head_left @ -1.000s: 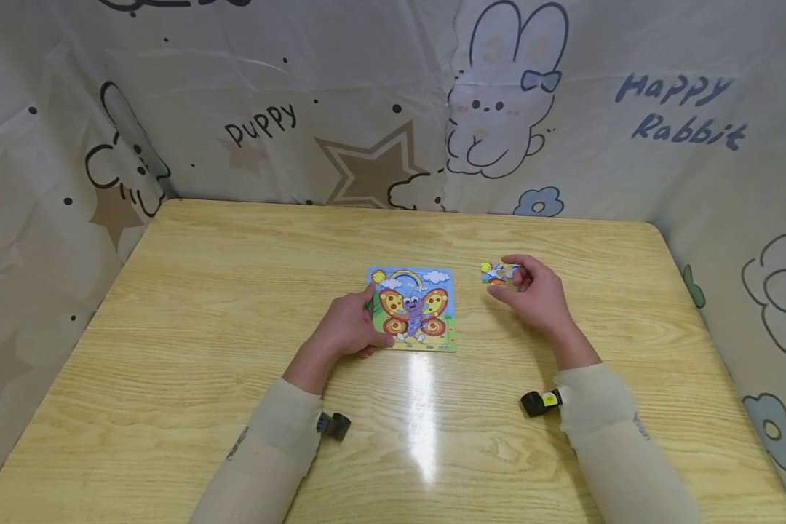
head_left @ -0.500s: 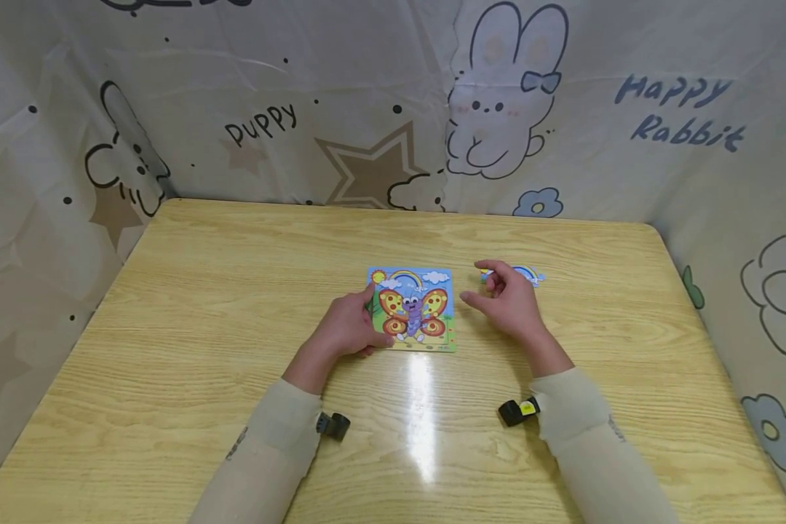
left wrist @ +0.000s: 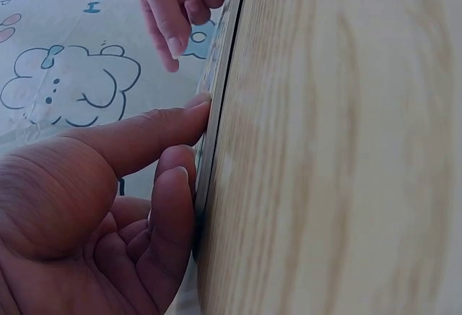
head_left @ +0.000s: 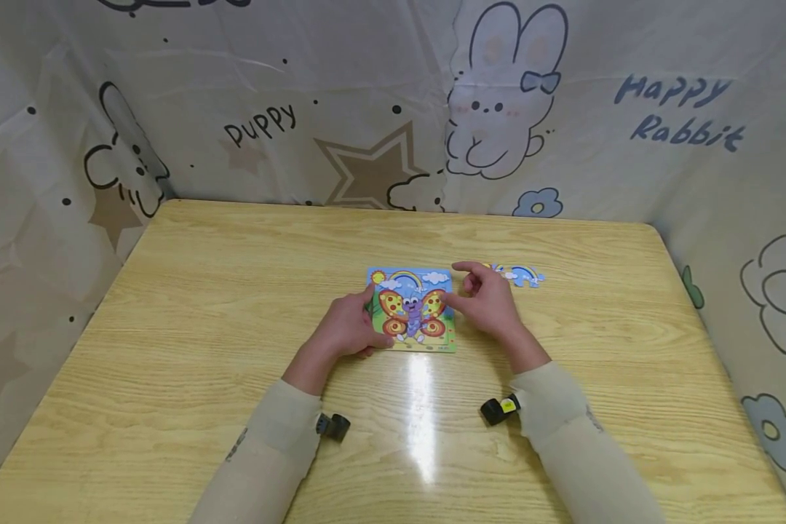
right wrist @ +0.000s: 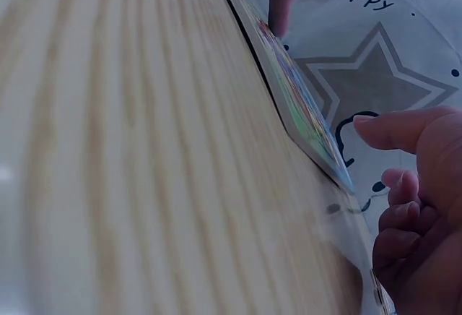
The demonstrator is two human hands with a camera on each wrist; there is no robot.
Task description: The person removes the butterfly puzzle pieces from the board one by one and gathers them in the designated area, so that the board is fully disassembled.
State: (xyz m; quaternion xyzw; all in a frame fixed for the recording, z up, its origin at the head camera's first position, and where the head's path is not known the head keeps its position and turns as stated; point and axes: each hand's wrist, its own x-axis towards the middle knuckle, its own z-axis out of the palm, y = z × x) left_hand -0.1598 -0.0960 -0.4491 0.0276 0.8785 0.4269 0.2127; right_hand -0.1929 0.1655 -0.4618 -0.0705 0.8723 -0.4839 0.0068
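A square butterfly jigsaw puzzle (head_left: 413, 306) in a tray-like board lies flat on the table. My left hand (head_left: 350, 324) holds its left side, the thumb resting on the lower left corner; in the left wrist view that thumb lies on the board's face and the curled fingers touch its edge. At the right side, my right hand (head_left: 487, 298) reaches over with thumb and index finger spread apart and nothing between them. The right wrist view shows that thumb above the board (right wrist: 303, 116), seemingly not touching it. Behind the right hand lie jigsaw pieces (head_left: 527, 276) with a rainbow, partly hidden.
The wood-grain table (head_left: 236, 276) extends around the puzzle on all sides. A printed cloth (head_left: 367, 94) with rabbits and stars hangs behind and along both sides. Small black cameras (head_left: 334, 427) sit at both wrists.
My right hand has moved left from the loose pieces, which it let go, to the puzzle's right edge. The rainbow pieces have come into sight. The left hand stays in place.
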